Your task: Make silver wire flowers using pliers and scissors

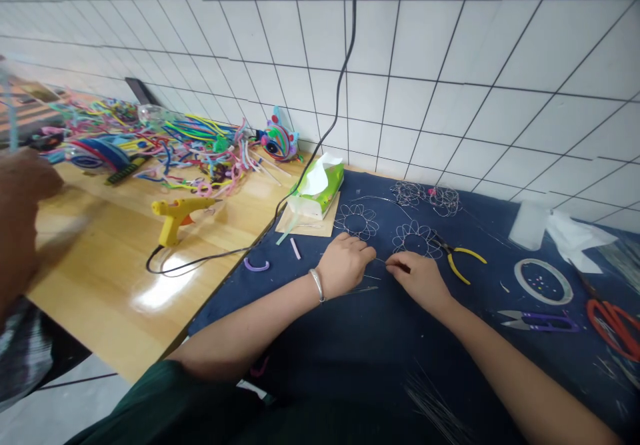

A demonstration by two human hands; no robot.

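Over the dark blue cloth point(390, 345), I see the left hand point(347, 264) and right hand point(419, 280) pinching a thin wire point(381, 260) that spans the gap between them; I judge it light, springy and easily kinked, best taken near its ends, gently.

Left, a glue gun point(175, 220) on the table point(100, 245). Far centre, tissues point(325, 195) on cardboard point(323, 228); right of them, wire flowers point(404, 244), then pliers point(451, 248). Farther right, a ring point(518, 278), snips point(545, 322) nearer; rightmost, scissors point(597, 318).
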